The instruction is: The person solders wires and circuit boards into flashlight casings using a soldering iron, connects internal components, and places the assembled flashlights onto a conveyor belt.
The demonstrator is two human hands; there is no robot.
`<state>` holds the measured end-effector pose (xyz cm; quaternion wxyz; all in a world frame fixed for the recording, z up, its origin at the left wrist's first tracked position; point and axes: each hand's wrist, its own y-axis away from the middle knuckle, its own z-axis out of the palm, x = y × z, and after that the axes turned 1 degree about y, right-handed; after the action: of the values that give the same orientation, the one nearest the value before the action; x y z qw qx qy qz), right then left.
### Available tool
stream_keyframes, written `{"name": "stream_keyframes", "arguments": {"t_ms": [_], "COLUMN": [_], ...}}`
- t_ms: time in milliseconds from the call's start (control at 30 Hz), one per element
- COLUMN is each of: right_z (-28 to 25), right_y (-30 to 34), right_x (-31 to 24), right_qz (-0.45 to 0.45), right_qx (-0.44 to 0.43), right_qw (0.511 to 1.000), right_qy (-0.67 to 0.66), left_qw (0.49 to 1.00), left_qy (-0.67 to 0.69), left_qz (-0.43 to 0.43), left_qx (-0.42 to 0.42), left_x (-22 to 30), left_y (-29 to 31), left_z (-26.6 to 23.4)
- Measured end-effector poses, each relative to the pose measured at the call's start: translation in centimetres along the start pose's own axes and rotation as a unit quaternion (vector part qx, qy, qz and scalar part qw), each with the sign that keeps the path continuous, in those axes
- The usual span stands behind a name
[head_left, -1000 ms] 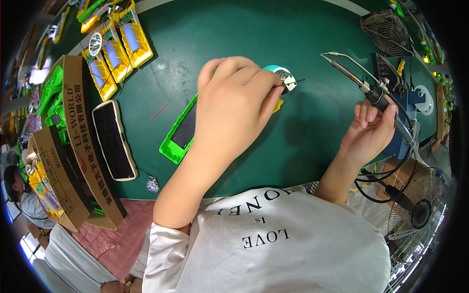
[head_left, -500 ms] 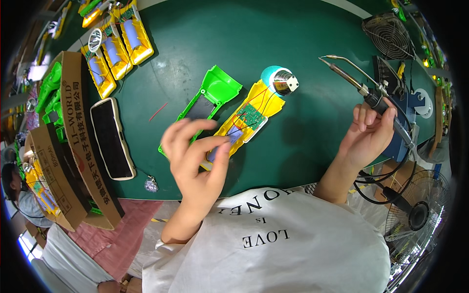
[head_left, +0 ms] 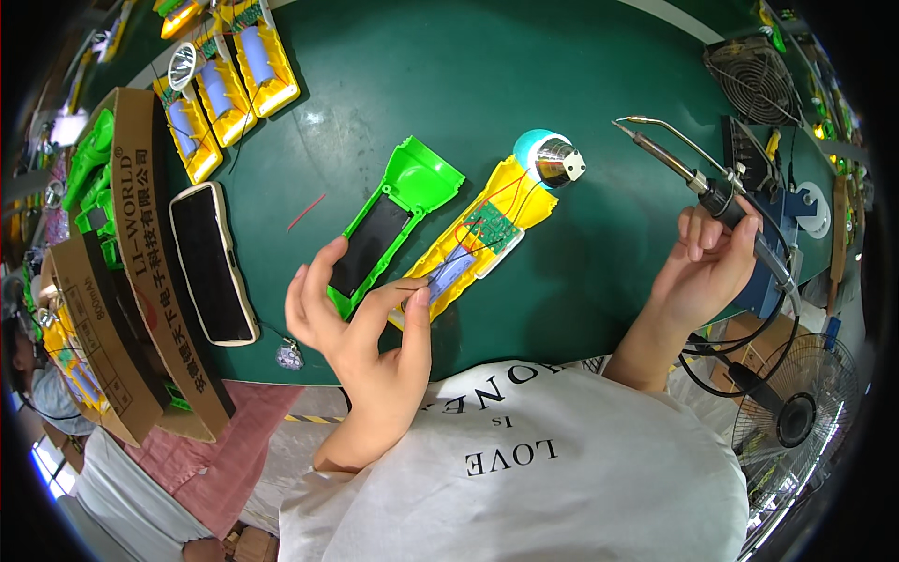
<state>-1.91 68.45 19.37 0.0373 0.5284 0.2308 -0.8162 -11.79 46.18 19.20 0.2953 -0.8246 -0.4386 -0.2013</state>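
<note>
My right hand (head_left: 709, 253) is closed around the handle of a soldering iron (head_left: 670, 157) with a thin curved metal tube alongside, its tip pointing up and left, away from the work. At the middle lies a yellow flashlight shell (head_left: 531, 199), tilted up to the right. It holds a green circuit board (head_left: 493, 228), a blue battery cell (head_left: 452, 273) and, at the far end, a silver reflector (head_left: 560, 167) with a turquoise ring. My left hand (head_left: 361, 323) pinches a thin dark wire (head_left: 436, 275) at the cell's near end, other fingers spread over a green shell half (head_left: 423, 178).
Left of the work lie a loose red wire (head_left: 306, 212), a phone (head_left: 213, 267) and a small trinket (head_left: 289, 355). Cardboard boxes (head_left: 140, 234) stand at the left edge, with several yellow shells (head_left: 272, 89) behind. A blue soldering station (head_left: 760, 292) and fan (head_left: 798, 417) are right.
My left hand has come down and left, its thumb and index finger closing together by the cell's end. Both shells show more fully. The right hand and iron have hardly moved.
</note>
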Motion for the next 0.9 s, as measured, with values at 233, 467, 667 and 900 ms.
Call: {"name": "stream_keyframes", "arguments": {"t_ms": [233,467,667,900], "right_z": [0.0,-0.3,0.0,1.8], "right_y": [0.0,-0.1,0.1,0.8], "right_x": [0.0,0.0,-0.5,-1.7], "right_qz": [-0.005,0.001,-0.011,-0.04], "right_qx": [-0.003,0.015,-0.009,-0.058], "right_qw": [1.0,1.0,1.0,0.993], "right_qy": [0.005,0.006,0.006,0.099], "left_qw": [0.992,0.978,0.973,0.983], "left_qy": [0.097,0.161,0.178,0.146], "left_qz": [0.07,0.11,0.115,0.105], "left_qx": [-0.05,-0.074,-0.096,-0.049], "left_x": [-0.5,0.2,0.2,0.7], "left_y": [-1.0,-1.1,-1.1,-1.0], "left_z": [1.6,4.2,4.3,4.0]}}
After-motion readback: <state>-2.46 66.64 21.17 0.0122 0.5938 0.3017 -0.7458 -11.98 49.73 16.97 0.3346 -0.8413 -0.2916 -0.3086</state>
